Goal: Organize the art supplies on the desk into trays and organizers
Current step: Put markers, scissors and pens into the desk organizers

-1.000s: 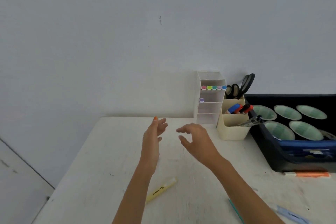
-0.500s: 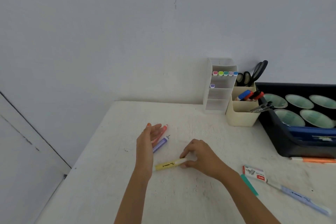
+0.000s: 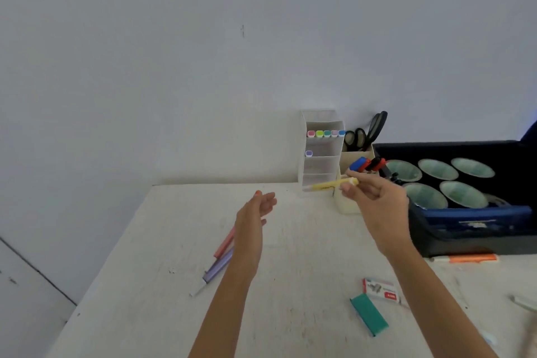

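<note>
My right hand [image 3: 374, 197] pinches a yellow highlighter [image 3: 328, 185] and holds it level in the air, just in front of the white tiered organizer [image 3: 321, 166] and the cream pen cup [image 3: 348, 206]. The organizer's top tier holds several highlighters, and one purple one sits a tier below. My left hand [image 3: 255, 212] hovers open above the desk with nothing in it. A pink highlighter [image 3: 225, 243] and a purple highlighter [image 3: 216, 269] lie on the desk partly under my left forearm.
The cream cup holds scissors [image 3: 374, 129] and markers. A dark blue tray [image 3: 470, 221] with round green palettes stands at the right. An orange marker [image 3: 467, 258], a staple box [image 3: 380, 289] and a green eraser [image 3: 369, 314] lie on the white desk [image 3: 162, 241].
My right hand picked the yellow highlighter up off the desk and carried it up and right to the organizer. My left hand rose a little and stayed open.
</note>
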{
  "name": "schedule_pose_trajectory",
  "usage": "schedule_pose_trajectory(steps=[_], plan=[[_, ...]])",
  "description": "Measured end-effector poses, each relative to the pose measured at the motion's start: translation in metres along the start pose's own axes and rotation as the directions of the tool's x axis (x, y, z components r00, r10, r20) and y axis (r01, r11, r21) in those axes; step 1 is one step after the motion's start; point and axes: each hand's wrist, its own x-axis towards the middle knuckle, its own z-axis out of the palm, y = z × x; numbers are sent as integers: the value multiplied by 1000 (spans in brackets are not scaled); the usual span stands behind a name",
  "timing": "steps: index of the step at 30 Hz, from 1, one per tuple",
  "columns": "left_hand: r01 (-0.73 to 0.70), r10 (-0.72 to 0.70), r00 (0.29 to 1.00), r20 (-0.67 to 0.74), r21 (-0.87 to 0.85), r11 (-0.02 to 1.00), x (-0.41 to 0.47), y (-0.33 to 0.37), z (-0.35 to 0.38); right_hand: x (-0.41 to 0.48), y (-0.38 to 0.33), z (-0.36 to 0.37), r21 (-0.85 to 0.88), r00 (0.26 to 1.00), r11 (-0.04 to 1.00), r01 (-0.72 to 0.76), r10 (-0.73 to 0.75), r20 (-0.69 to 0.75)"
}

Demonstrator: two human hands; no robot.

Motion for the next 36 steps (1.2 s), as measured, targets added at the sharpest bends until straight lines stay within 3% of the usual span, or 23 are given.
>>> schedule_pose_trajectory(steps=[4,9,14,20,28,36], plan=[[-7,5,994,106,18,1000,18,16,32,22,-16,0,-46,968,980,193,-198,-154],[-19,11,983,183,42,999,47,33,70,53,-10,15,-228,943,918,324,-334,-3],[68,-87,972,219,94,993,69,42,91,78,-2,29,-449,930,816,365,-292,225],[91,-112,972,208,108,990,78,34,98,103,0,46,-555,886,707,438,-235,400],[72,-89,978,191,96,993,87,29,98,134,20,66,-637,858,596,489,-197,475],[66,-76,969,236,47,997,81,30,90,128,24,65,-613,853,621,489,-192,486]])
